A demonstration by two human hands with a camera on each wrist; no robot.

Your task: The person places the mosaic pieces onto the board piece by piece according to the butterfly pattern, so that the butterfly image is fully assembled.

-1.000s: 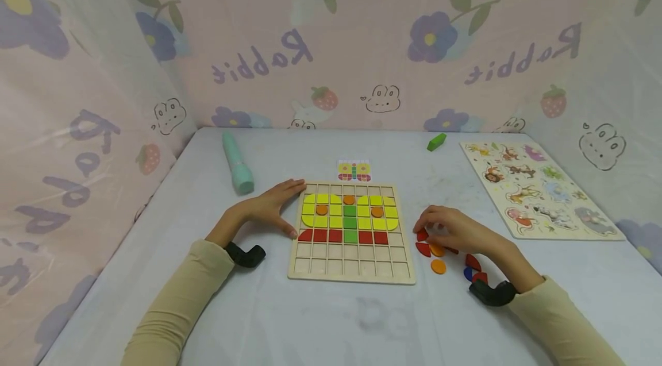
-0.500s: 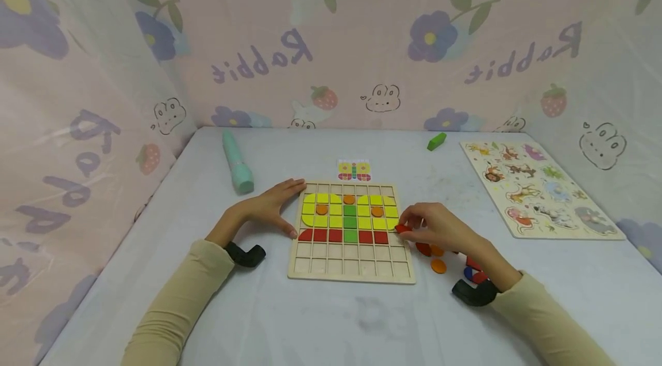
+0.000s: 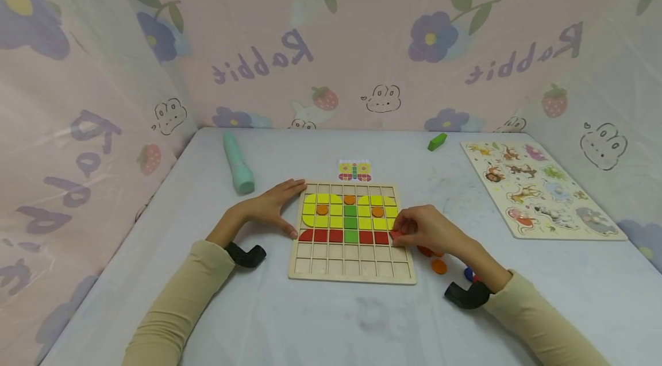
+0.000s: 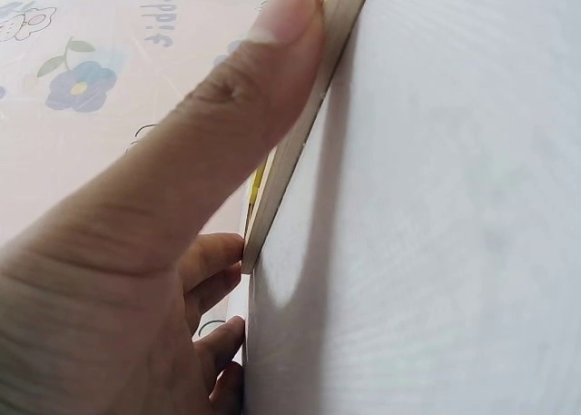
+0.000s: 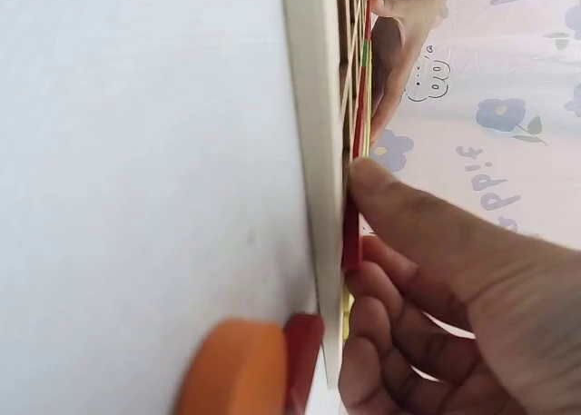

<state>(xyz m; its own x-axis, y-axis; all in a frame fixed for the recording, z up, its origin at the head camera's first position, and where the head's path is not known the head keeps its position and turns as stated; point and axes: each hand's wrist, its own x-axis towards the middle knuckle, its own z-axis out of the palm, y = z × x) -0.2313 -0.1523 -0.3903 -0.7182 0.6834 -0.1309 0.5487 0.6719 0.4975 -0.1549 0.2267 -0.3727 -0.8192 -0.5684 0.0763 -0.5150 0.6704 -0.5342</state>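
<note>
A wooden grid board [image 3: 351, 269] lies on the table, with yellow, green, orange and red pieces in its upper cells. My left hand [image 3: 270, 208] rests along the board's left side, thumb and fingers spread and touching its edge. At the right end of the red row, my right hand [image 3: 426, 227] pinches a red quarter-round piece [image 3: 396, 235] between thumb and fingers. In the right wrist view that red piece [image 5: 351, 238] sits at the board's surface, partly covered by the thumb. Behind the board lies a small butterfly pattern card [image 3: 354, 170].
Right of the board are loose pieces: an orange disc [image 3: 438, 266], a blue piece [image 3: 468, 273] and red ones, partly hidden by the right arm. An animal puzzle board [image 3: 543, 191] lies at far right. A green block [image 3: 437, 142] and a mint-coloured microphone-shaped object [image 3: 238, 165] lie farther back.
My right hand has picked up a red piece from the loose pieces and carried it left onto the board's red row. The left hand has stayed in place.
</note>
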